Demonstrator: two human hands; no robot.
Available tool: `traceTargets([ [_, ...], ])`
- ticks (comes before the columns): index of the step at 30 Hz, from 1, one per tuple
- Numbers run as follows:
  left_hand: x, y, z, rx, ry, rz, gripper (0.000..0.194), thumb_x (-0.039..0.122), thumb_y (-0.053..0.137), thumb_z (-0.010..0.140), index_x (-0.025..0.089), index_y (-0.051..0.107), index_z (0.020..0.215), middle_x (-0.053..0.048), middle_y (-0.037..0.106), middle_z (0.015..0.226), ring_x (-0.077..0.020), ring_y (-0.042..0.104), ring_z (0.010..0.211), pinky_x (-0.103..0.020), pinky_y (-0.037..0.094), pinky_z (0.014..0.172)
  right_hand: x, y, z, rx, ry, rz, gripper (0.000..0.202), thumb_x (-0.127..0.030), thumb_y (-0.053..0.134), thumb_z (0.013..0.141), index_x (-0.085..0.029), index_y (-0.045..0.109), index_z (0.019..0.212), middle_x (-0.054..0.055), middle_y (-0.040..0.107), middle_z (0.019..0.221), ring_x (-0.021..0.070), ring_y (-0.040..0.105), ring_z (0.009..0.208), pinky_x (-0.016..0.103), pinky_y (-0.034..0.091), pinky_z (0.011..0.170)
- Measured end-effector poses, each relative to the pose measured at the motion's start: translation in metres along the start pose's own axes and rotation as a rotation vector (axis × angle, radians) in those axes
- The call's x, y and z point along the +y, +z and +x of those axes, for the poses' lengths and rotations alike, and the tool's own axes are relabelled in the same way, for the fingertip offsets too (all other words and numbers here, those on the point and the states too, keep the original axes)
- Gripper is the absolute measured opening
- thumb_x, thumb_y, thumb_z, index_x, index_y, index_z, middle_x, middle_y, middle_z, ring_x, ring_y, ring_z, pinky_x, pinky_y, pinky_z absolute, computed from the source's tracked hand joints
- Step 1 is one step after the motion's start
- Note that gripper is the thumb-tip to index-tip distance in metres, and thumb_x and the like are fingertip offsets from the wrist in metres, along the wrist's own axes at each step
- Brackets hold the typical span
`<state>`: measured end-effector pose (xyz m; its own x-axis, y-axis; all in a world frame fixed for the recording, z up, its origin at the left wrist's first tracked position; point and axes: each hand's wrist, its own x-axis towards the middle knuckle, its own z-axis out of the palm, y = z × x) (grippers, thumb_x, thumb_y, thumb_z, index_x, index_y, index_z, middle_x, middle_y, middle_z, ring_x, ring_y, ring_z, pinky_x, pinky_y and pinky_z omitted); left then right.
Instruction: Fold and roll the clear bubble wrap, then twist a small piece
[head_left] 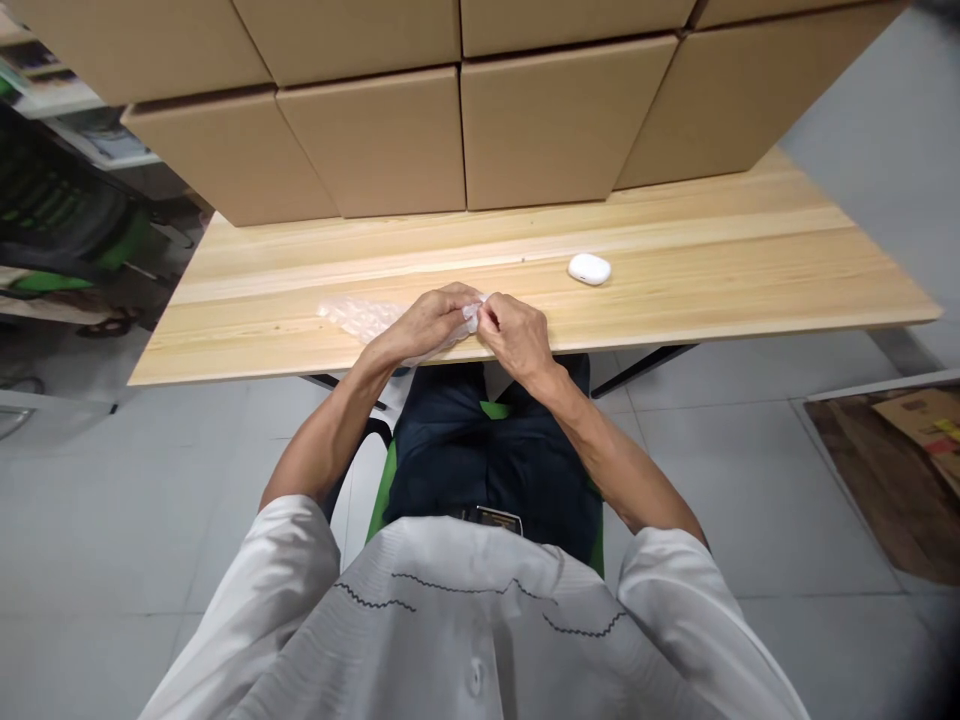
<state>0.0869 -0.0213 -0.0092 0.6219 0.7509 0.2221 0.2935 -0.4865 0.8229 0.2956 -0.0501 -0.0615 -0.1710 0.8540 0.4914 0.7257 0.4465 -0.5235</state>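
A translucent sheet of bubble wrap (pixel 364 318) lies along the front part of the wooden table, its right end bunched between my hands. My left hand (pixel 435 320) is closed on the wrap, with the palm over it and the fingertips at the bunched end. Right beside it, my right hand (pixel 517 332) has its thumb and fingers pinched on the same end. Whether something sits inside the wrap cannot be made out. A white earbud case (pixel 589 268) rests on the table, to the right of and beyond my right hand.
Cardboard boxes (pixel 375 145) are stacked in rows along the back of the wooden table (pixel 720 260). A black and green chair (pixel 67 210) stands at the left. On the floor at right is a flat brown cardboard piece (pixel 885 480). The table's front edge is near my lap.
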Motion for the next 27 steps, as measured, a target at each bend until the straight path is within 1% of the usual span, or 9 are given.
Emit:
traceTargets([
  [3, -0.002, 0.005, 0.002, 0.063, -0.023, 0.005, 0.054, 0.070, 0.070, 0.110, 0.020, 0.089, 0.106, -0.013, 0.086, 0.123, -0.0285, 0.081, 0.119, -0.040, 0.063, 0.109, 0.003, -0.004, 0.002, -0.012, 0.087, 0.131, 0.018, -0.035, 0.059, 0.109, -0.027, 0.069, 0.096, 0.006, 0.083, 0.093, 0.0246, 0.073, 0.084, 0.036, 0.050, 0.080],
  [5, -0.004, 0.008, 0.002, 0.100, -0.036, 0.036, 0.055, 0.071, 0.071, 0.109, 0.020, 0.090, 0.104, -0.013, 0.087, 0.123, -0.0292, 0.081, 0.118, -0.041, 0.063, 0.109, 0.007, -0.009, 0.005, -0.017, 0.166, 0.208, 0.017, -0.036, 0.060, 0.108, -0.026, 0.073, 0.111, 0.004, 0.084, 0.094, 0.0258, 0.075, 0.085, 0.036, 0.053, 0.082],
  [7, -0.006, 0.011, 0.002, 0.127, -0.037, 0.069, 0.054, 0.070, 0.070, 0.109, 0.021, 0.091, 0.102, -0.014, 0.088, 0.125, -0.0303, 0.082, 0.119, -0.043, 0.063, 0.111, 0.012, -0.014, 0.009, -0.010, 0.229, 0.230, 0.028, -0.034, 0.060, 0.106, -0.024, 0.075, 0.128, 0.006, 0.085, 0.098, 0.0284, 0.078, 0.090, 0.039, 0.058, 0.087],
  [9, -0.008, 0.013, 0.000, 0.147, -0.019, 0.093, 0.053, 0.069, 0.070, 0.109, 0.022, 0.091, 0.102, -0.014, 0.089, 0.125, -0.0309, 0.082, 0.119, -0.044, 0.063, 0.111, 0.016, -0.017, 0.013, -0.021, 0.244, 0.219, 0.037, -0.031, 0.061, 0.103, -0.021, 0.076, 0.136, 0.009, 0.087, 0.106, 0.0311, 0.080, 0.099, 0.043, 0.061, 0.094],
  [12, -0.011, 0.015, -0.004, 0.188, 0.022, 0.118, 0.057, 0.075, 0.068, 0.108, 0.023, 0.092, 0.103, -0.014, 0.089, 0.123, -0.0315, 0.083, 0.118, -0.046, 0.063, 0.111, 0.021, -0.018, 0.016, -0.065, 0.218, 0.271, 0.034, -0.031, 0.061, 0.103, -0.021, 0.081, 0.129, 0.011, 0.088, 0.112, 0.0315, 0.081, 0.105, 0.046, 0.062, 0.099],
  [15, -0.015, 0.018, -0.007, 0.241, 0.022, 0.112, 0.064, 0.084, 0.069, 0.105, 0.023, 0.091, 0.105, -0.014, 0.089, 0.123, -0.0319, 0.082, 0.118, -0.048, 0.063, 0.112, 0.023, -0.015, 0.018, -0.074, 0.229, 0.416, 0.029, -0.034, 0.064, 0.101, -0.023, 0.083, 0.119, 0.007, 0.087, 0.104, 0.0289, 0.080, 0.099, 0.044, 0.063, 0.097],
  [18, -0.018, 0.021, -0.009, 0.300, 0.005, 0.047, 0.063, 0.085, 0.075, 0.102, 0.024, 0.088, 0.105, -0.014, 0.088, 0.124, -0.0305, 0.082, 0.118, -0.048, 0.063, 0.112, 0.022, -0.012, 0.019, -0.046, 0.250, 0.551, 0.027, -0.035, 0.064, 0.098, -0.024, 0.084, 0.112, 0.004, 0.087, 0.103, 0.0268, 0.079, 0.096, 0.044, 0.064, 0.095],
  [23, -0.015, 0.026, -0.008, 0.349, 0.033, -0.040, 0.046, 0.068, 0.082, 0.102, 0.022, 0.079, 0.100, -0.011, 0.084, 0.116, -0.0254, 0.080, 0.111, -0.042, 0.062, 0.105, 0.019, -0.013, 0.020, -0.017, 0.248, 0.668, 0.024, -0.035, 0.064, 0.095, -0.025, 0.082, 0.105, 0.003, 0.085, 0.101, 0.0243, 0.077, 0.091, 0.042, 0.064, 0.091],
  [27, -0.014, 0.027, -0.006, 0.337, -0.038, -0.061, 0.035, 0.054, 0.083, 0.098, 0.022, 0.069, 0.099, -0.008, 0.080, 0.107, -0.0220, 0.076, 0.100, -0.038, 0.061, 0.095, 0.018, -0.015, 0.018, -0.045, 0.284, 0.745, 0.020, -0.032, 0.066, 0.092, -0.025, 0.080, 0.104, 0.000, 0.082, 0.094, 0.0201, 0.072, 0.077, 0.038, 0.063, 0.080],
])
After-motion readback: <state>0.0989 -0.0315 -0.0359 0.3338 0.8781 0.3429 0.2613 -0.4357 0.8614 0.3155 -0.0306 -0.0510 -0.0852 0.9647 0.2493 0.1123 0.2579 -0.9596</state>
